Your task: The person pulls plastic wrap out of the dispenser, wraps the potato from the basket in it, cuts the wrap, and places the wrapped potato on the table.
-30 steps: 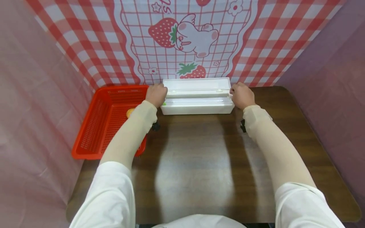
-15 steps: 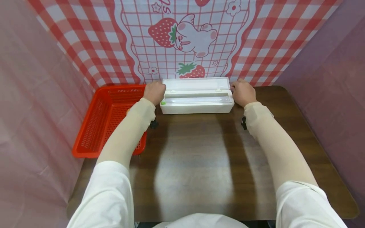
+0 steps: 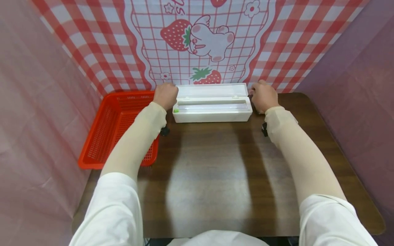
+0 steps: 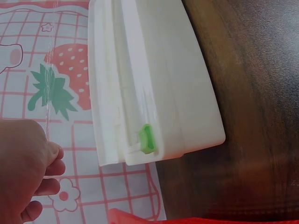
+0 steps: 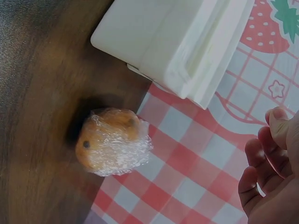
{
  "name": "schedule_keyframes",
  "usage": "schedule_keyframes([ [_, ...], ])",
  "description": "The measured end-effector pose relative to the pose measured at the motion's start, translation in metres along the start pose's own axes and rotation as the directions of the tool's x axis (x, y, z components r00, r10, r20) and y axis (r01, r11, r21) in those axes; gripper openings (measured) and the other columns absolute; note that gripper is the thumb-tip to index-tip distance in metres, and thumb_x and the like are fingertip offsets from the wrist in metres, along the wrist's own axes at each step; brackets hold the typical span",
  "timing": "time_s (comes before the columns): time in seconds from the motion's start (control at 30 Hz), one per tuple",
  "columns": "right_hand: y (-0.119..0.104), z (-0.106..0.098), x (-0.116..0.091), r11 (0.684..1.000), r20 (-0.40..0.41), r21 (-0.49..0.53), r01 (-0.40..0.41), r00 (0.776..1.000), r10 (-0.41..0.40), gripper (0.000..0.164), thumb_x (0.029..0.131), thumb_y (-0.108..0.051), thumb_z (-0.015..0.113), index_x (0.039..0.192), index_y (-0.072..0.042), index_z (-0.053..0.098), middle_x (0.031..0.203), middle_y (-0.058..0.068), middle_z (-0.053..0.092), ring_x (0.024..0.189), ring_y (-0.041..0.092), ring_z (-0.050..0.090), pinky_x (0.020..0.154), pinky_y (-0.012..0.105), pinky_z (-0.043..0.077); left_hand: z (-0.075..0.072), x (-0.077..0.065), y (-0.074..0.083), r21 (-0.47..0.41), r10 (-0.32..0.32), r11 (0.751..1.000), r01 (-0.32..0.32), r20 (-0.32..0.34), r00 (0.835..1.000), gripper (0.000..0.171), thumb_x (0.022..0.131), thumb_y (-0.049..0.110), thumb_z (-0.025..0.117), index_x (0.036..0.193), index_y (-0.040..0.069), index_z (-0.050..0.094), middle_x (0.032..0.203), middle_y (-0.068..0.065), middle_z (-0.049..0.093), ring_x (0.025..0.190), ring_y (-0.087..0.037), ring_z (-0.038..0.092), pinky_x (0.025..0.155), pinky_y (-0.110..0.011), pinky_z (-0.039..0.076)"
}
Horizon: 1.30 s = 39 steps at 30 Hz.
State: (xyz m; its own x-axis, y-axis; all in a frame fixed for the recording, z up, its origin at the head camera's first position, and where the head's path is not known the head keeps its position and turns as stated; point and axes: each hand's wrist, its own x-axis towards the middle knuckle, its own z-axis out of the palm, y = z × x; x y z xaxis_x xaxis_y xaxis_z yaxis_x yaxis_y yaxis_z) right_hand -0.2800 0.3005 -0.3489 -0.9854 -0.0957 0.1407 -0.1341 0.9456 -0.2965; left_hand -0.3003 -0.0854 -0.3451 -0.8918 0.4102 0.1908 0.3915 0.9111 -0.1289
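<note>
A white cling film dispenser [image 3: 212, 117] stands at the table's back edge, its lid [image 3: 212, 90] raised. A green slider [image 4: 147, 139] sits at its left end. My left hand [image 3: 165, 95] is beside the left end; in the left wrist view its thumb and finger pinch the edge of clear cling film [image 4: 48, 100]. My right hand [image 3: 264, 97], off the right end, has thumb and forefinger together on the film's other side, which barely shows. Near that hand lies a round orange-brown bun [image 5: 105, 140] wrapped in film; the head view mostly hides it.
A red plastic basket [image 3: 92, 136] stands at the left, partly behind my left forearm. A checked strawberry-print cloth [image 3: 212, 41] hangs right behind the dispenser. Pink curtains [image 3: 40, 119] close in both sides of the brown wooden table [image 3: 212, 177].
Both hands have risen slightly and shifted outward from the dispenser, the left to the left and the right to the right. The dispenser stays nearly in place with its lid raised.
</note>
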Motion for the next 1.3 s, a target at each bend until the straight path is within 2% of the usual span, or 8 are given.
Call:
schedule_keyframes([
  [0.33, -0.006, -0.014, -0.001, 0.998, -0.074, -0.001, 0.056, 0.996, -0.056, 0.020, 0.100, -0.010, 0.054, 0.108, 0.003, 0.066, 0.109, 0.021, 0.056, 0.100, 0.041, 0.057, 0.089, 0.061, 0.048, -0.014, 0.000, -0.004, 0.005, 0.014, 1.000, -0.014, -0.037, 0.999, 0.016, 0.091, 0.006, 0.060, 0.093, -0.001, 0.074, 0.089, -0.018, 0.067, 0.086, -0.038, 0.065, 0.071, -0.055, 0.056],
  [0.57, -0.007, -0.022, 0.000, 0.997, -0.098, -0.012, 0.078, 0.992, -0.078, 0.022, 0.101, -0.009, 0.055, 0.112, 0.005, 0.067, 0.106, 0.023, 0.056, 0.097, 0.044, 0.058, 0.088, 0.060, 0.048, -0.025, 0.001, -0.004, 0.030, 0.014, 0.999, -0.014, -0.021, 1.000, 0.019, 0.093, 0.007, 0.057, 0.091, -0.001, 0.074, 0.091, -0.019, 0.067, 0.088, -0.037, 0.064, 0.071, -0.053, 0.056],
  [0.83, -0.011, -0.035, 0.003, 0.997, -0.111, -0.016, 0.081, 0.990, -0.082, 0.024, 0.101, -0.009, 0.054, 0.113, 0.007, 0.067, 0.108, 0.023, 0.056, 0.099, 0.044, 0.058, 0.091, 0.061, 0.047, -0.036, 0.005, -0.005, 0.051, 0.005, 0.999, -0.002, -0.054, 0.999, 0.019, 0.091, 0.007, 0.057, 0.091, -0.004, 0.073, 0.088, -0.019, 0.066, 0.085, -0.037, 0.064, 0.071, -0.053, 0.056],
  [1.0, -0.013, -0.042, 0.004, 0.997, -0.121, -0.023, 0.074, 0.990, -0.077, 0.025, 0.101, -0.010, 0.054, 0.115, 0.005, 0.068, 0.109, 0.023, 0.056, 0.099, 0.046, 0.057, 0.088, 0.063, 0.047, -0.045, 0.005, -0.004, 0.051, 0.002, 0.999, 0.001, -0.073, 0.997, 0.022, 0.091, 0.004, 0.053, 0.090, -0.005, 0.073, 0.087, -0.019, 0.067, 0.083, -0.037, 0.065, 0.070, -0.054, 0.056],
  [1.13, -0.016, -0.048, 0.005, 0.997, -0.131, -0.031, 0.070, 0.989, -0.073, 0.023, 0.102, -0.010, 0.054, 0.114, 0.005, 0.067, 0.111, 0.023, 0.056, 0.101, 0.045, 0.057, 0.088, 0.064, 0.048, -0.052, 0.005, -0.003, 0.044, -0.010, 0.999, 0.012, -0.061, 0.998, 0.024, 0.093, 0.003, 0.051, 0.094, -0.005, 0.074, 0.091, -0.020, 0.069, 0.085, -0.038, 0.066, 0.071, -0.056, 0.056],
  [1.3, -0.020, -0.056, 0.008, 0.997, -0.152, -0.015, 0.081, 0.985, -0.082, 0.022, 0.102, -0.010, 0.054, 0.111, 0.005, 0.068, 0.115, 0.024, 0.057, 0.106, 0.046, 0.057, 0.091, 0.063, 0.046, -0.063, 0.006, -0.004, 0.052, -0.025, 0.998, 0.025, 0.000, 1.000, 0.026, 0.097, 0.007, 0.050, 0.103, -0.005, 0.073, 0.099, -0.020, 0.067, 0.092, -0.038, 0.064, 0.077, -0.056, 0.056],
])
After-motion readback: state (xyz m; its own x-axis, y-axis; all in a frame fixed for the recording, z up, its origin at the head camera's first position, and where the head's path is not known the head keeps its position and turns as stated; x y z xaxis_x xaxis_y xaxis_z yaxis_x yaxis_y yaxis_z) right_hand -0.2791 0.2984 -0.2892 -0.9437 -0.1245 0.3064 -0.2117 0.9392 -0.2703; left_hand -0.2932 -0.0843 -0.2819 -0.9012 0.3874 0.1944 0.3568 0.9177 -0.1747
